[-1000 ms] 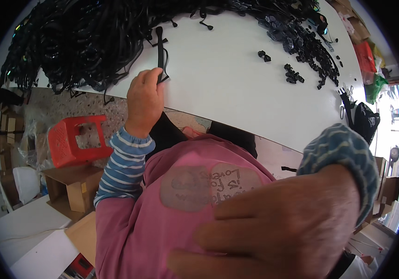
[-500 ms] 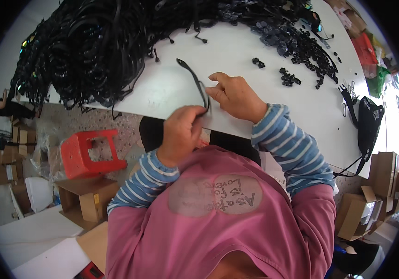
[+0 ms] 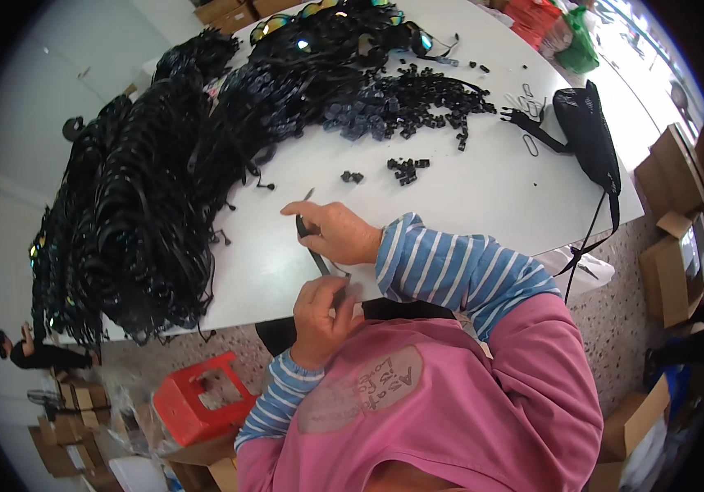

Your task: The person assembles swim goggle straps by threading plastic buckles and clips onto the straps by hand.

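Observation:
A narrow black strap (image 3: 318, 261) runs between my two hands over the table's near edge. My left hand (image 3: 320, 318) is closed around its lower end, close to my body. Farther up, my right hand (image 3: 337, 233) pinches the strap between thumb and fingers, its index finger stretched out to the left. A thin tip of the strap shows beyond that finger. Left of my hands lies a big heap of black straps (image 3: 130, 221). Small black buckle-like pieces (image 3: 407, 170) sit on the white table (image 3: 467, 221) beyond my right hand.
More small black parts (image 3: 434, 102) and goggles with shiny coloured lenses (image 3: 270, 26) lie toward the back. On the right are a black pouch (image 3: 590, 135) and wire loops (image 3: 530, 102). A red stool (image 3: 192, 402) and cardboard boxes (image 3: 672, 279) stand on the floor.
The view has swung, so the table and heap appear shifted. My right hand, earlier beside the strap, now grips its upper part. My left hand still holds the lower end.

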Demonstrator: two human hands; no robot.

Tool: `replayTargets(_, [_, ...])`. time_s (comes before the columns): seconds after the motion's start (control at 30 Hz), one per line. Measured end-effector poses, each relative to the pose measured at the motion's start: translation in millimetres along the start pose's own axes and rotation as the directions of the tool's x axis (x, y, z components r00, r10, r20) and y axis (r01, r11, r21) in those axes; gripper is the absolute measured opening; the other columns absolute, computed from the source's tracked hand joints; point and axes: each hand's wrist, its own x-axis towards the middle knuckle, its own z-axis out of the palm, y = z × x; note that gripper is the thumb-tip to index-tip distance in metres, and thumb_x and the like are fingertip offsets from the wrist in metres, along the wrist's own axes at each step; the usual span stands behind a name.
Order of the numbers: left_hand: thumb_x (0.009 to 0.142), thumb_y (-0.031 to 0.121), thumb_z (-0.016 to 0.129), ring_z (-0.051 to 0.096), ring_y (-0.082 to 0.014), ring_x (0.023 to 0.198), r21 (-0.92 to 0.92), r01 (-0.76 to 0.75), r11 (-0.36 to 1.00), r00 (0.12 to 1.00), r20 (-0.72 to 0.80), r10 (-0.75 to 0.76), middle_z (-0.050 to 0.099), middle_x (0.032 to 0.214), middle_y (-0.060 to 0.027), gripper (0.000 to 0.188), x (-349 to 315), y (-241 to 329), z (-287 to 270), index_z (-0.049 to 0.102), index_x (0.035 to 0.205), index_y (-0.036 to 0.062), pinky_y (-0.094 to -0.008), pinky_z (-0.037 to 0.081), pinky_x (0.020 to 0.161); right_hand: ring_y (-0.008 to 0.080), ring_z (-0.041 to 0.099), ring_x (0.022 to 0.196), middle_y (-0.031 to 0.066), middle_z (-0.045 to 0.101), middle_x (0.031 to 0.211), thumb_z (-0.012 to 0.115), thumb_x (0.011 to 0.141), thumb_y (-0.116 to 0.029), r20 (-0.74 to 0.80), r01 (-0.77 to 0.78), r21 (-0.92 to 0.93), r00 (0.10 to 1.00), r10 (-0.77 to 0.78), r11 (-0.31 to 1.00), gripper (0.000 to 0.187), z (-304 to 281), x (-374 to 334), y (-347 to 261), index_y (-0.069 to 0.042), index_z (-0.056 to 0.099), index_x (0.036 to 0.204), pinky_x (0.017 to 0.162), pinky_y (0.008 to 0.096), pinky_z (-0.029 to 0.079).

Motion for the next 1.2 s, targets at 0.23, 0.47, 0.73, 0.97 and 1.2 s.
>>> replayTargets(0.23, [0.076, 0.005, 0.057, 0.056, -0.0155, 0.070, -0.380, 0.224, 0.898, 0.971, 0.167, -0.172, 0.057, 0.083, -0.0106, 0.017, 10, -22, -19, 0.055, 0.091, -0.0019, -0.0269, 0.046, 0.063, 0.0287, 0.059, 0.076, 0.0153, 0.060, 0.082, 0.051, 0.071, 0.001, -0.108, 0.145, 0.069, 0.985, -0.137, 0.987, 0.032, -7, 1, 8, -0.002, 0.054, 0.102, 0.069, 0.0351, 0.047])
replayTargets(0.47, [0.079, 0.002, 0.051, 0.056, -0.0205, 0.079, -0.149, 0.192, 0.970, 0.980, 0.081, -0.182, 0.057, 0.092, -0.0128, 0.016, 70, -91, -50, 0.054, 0.094, -0.0039, -0.0272, 0.044, 0.073, 0.0316, 0.058, 0.071, 0.0173, 0.058, 0.078, 0.055, 0.074, -0.007, 0.077, 0.023, 0.041, 0.997, -0.026, 0.999, 0.018, -13, 11, 27, 0.001, 0.057, 0.090, 0.064, 0.0351, 0.047])
replayTargets(0.73, [0.080, 0.009, 0.052, 0.042, -0.0343, 0.109, 0.028, -0.045, 0.999, 0.981, 0.188, 0.039, 0.042, 0.119, -0.0214, 0.042, 179, -160, 3, 0.041, 0.117, -0.0058, -0.0365, 0.035, 0.093, 0.0251, 0.059, 0.066, 0.0133, 0.059, 0.075, 0.055, 0.073, -0.002, 0.170, -0.137, 0.227, 0.980, 0.099, 0.964, 0.016, -26, 35, 48, -0.001, 0.058, 0.089, 0.060, 0.0312, 0.046])
replayTargets(0.97, [0.082, 0.019, 0.051, 0.036, -0.0378, 0.110, 0.194, 0.077, 0.978, 0.966, 0.229, -0.121, 0.039, 0.119, -0.0244, 0.051, 213, -190, 32, 0.033, 0.123, -0.0061, -0.0416, 0.027, 0.095, 0.0270, 0.059, 0.068, 0.0107, 0.060, 0.074, 0.050, 0.076, 0.000, 0.298, -0.351, 0.416, 0.924, 0.239, 0.839, 0.042, -31, 36, 58, -0.005, 0.037, 0.116, 0.062, 0.0346, 0.045])
replayTargets(1.2, [0.085, 0.027, 0.047, 0.028, -0.0406, 0.119, 0.387, 0.120, 0.914, 0.949, 0.224, -0.220, 0.033, 0.126, -0.0260, 0.056, 206, -182, 59, 0.028, 0.127, -0.0052, -0.0440, 0.019, 0.101, 0.0202, 0.057, 0.064, 0.0077, 0.061, 0.078, 0.050, 0.077, -0.002, 0.384, -0.359, 0.616, 0.914, 0.131, 0.701, 0.033, -38, 22, 80, -0.004, 0.045, 0.110, 0.059, 0.0311, 0.044])
